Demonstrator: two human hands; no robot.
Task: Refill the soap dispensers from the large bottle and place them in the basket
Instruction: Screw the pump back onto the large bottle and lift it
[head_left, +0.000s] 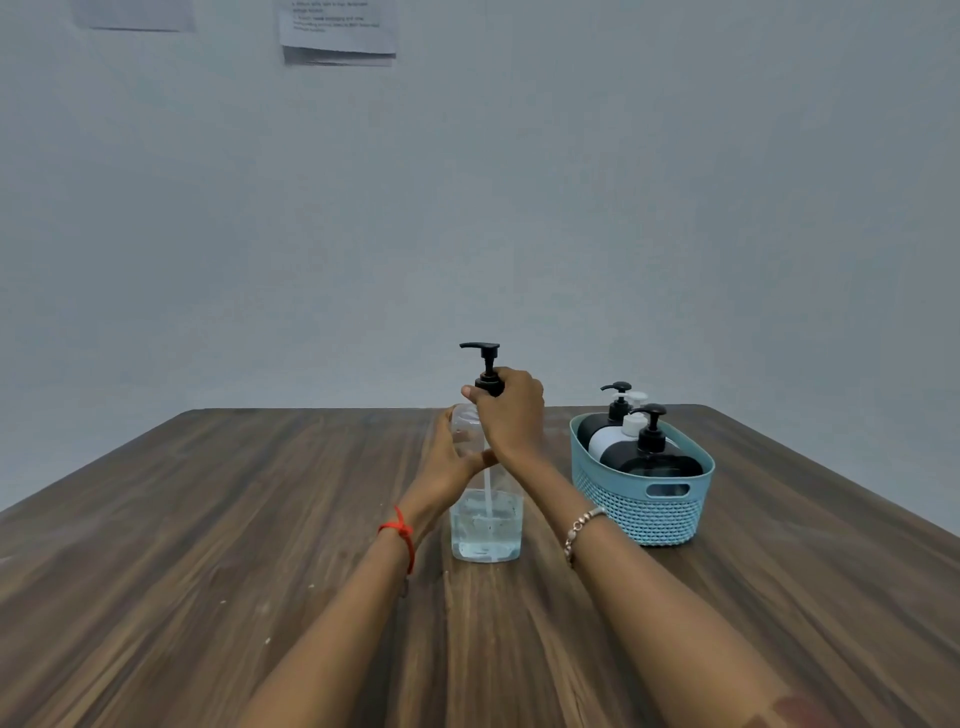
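Observation:
A large clear bottle (485, 525) stands upright at the middle of the wooden table (208, 519), with clear liquid filling only its lowest part. My left hand (451, 462) wraps the bottle's upper body. My right hand (511, 415) grips the collar of its black pump (485, 364), whose white tube runs down into the liquid. To the right, a light-blue basket (649, 499) holds three dispensers: a black one (652, 457) in front, a white one (610, 436) and another black one (602, 418) behind.
A pale wall rises straight behind the table's far edge, with two paper sheets (337, 31) stuck high up. A red thread circles my left wrist and a bracelet my right.

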